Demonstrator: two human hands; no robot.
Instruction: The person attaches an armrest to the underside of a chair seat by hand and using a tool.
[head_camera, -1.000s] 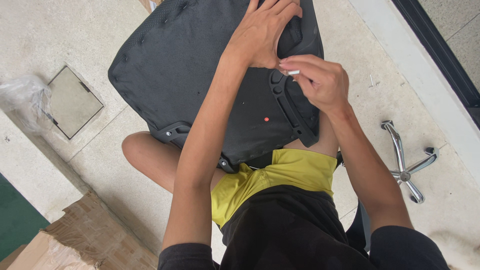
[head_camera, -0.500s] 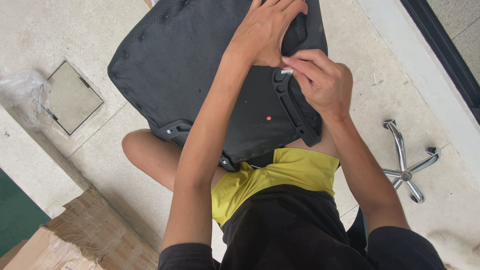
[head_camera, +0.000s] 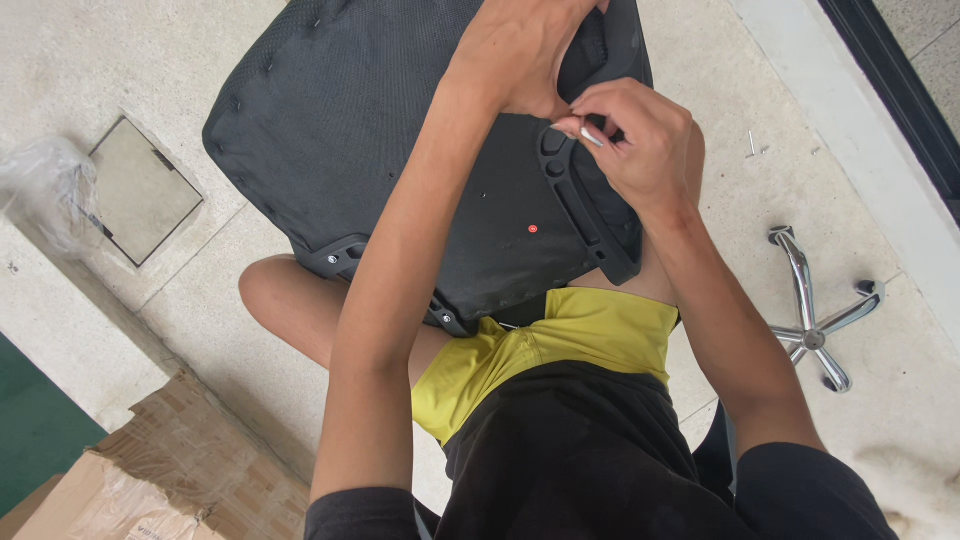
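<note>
The broad black fabric-covered office-chair seat (head_camera: 400, 160), bulky and stiff-looking, lay underside-up across the person's lap, steadied near its far edge by the gripping left hand (head_camera: 525, 50), while the right hand (head_camera: 640, 140) pinched a small, slippery-looking silver metal bolt (head_camera: 590, 135).

A flattened brown cardboard box (head_camera: 170, 470), its torn edges and a pale printed label visible at the lower edge, is seen on the concrete floor (head_camera: 80, 60) at the bottom left corner. A crumpled clear plastic bag (head_camera: 45, 190) is seen at the left edge, just beside a square metal floor plate (head_camera: 140, 190). No screens or signs are shown.
</note>
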